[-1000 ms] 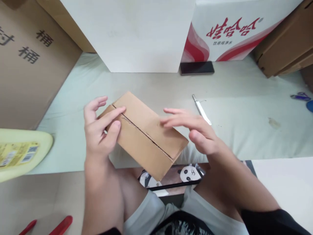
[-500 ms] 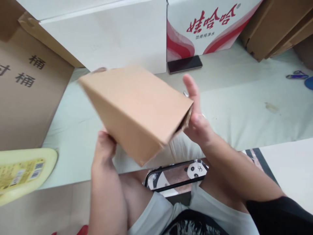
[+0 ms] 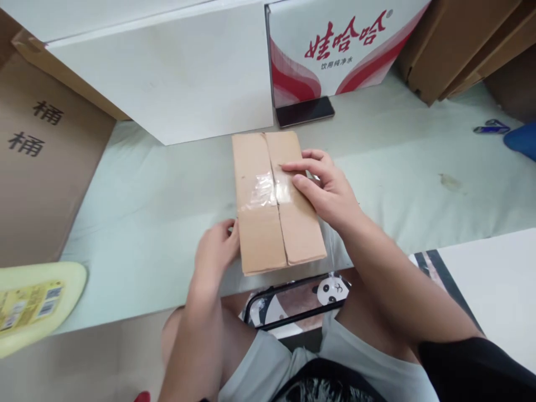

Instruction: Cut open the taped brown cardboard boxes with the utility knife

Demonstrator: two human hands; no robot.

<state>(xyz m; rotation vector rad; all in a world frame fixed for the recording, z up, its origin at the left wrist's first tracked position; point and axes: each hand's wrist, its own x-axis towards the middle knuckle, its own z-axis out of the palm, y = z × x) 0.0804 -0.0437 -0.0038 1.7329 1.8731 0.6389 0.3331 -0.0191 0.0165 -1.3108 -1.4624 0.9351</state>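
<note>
A small brown cardboard box (image 3: 262, 234) lies in front of me on the pale green cloth, its centre seam facing up. A strip of clear tape (image 3: 263, 188) crosses that seam. At the lower left edge of the box, my left hand (image 3: 215, 248) is closed against its side, some fingers hidden beneath or behind it. My right hand (image 3: 329, 187) lies over the right edge with its fingers stretched apart; the index fingertip touches the top near the seam and the tape.
A black phone (image 3: 305, 111) lies before a white and red carton (image 3: 335, 50). Large brown cartons (image 3: 46, 167) stand left and far right. A yellow bottle (image 3: 39, 301) is at left front. A panda-print item (image 3: 288, 307) sits between my legs.
The box has come down from a tilted, raised position onto the cloth and turned, so its taped seam now faces up. My right hand has moved onto its top.
</note>
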